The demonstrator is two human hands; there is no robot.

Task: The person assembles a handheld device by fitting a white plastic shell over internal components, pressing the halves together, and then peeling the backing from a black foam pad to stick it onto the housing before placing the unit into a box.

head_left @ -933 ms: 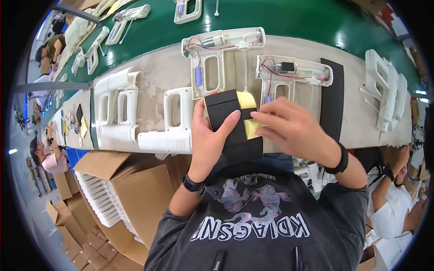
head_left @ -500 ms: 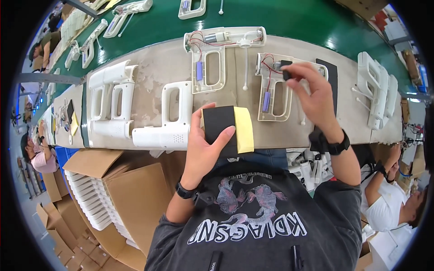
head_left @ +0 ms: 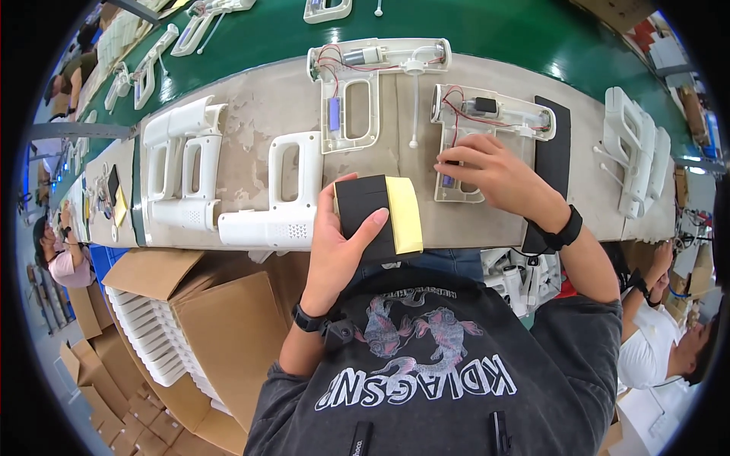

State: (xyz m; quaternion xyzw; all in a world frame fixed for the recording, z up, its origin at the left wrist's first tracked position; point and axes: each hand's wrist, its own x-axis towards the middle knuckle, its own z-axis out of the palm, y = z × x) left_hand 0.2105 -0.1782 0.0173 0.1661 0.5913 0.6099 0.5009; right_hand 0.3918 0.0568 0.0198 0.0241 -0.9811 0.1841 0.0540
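Note:
My left hand [head_left: 340, 247] is closed around a stack of black foam pads [head_left: 360, 207] with yellow backing paper [head_left: 404, 216] on its right side, held at the table's near edge. My right hand [head_left: 502, 176] is over the handle of an open white gun-shaped shell [head_left: 531, 125], its fingertips pinching a small dark foam piece [head_left: 451, 163] above a purple battery [head_left: 448, 182]. Another black foam piece [head_left: 485, 106] lies on the motor in the shell's barrel. My right hand covers much of the handle.
Farther back lies a second open shell [head_left: 369, 114] with motor, wires and battery. Closed white shells [head_left: 293, 228] stand at left, more [head_left: 635, 156] at right. A black sheet [head_left: 553, 152] lies right of the worked shell. A carton [head_left: 228, 319] of white parts stands below left; co-workers sit at both sides.
My right hand has moved from the motor down and left to the battery in the handle, uncovering the black foam piece on the motor. My left hand still holds the foam stack, nearly unmoved.

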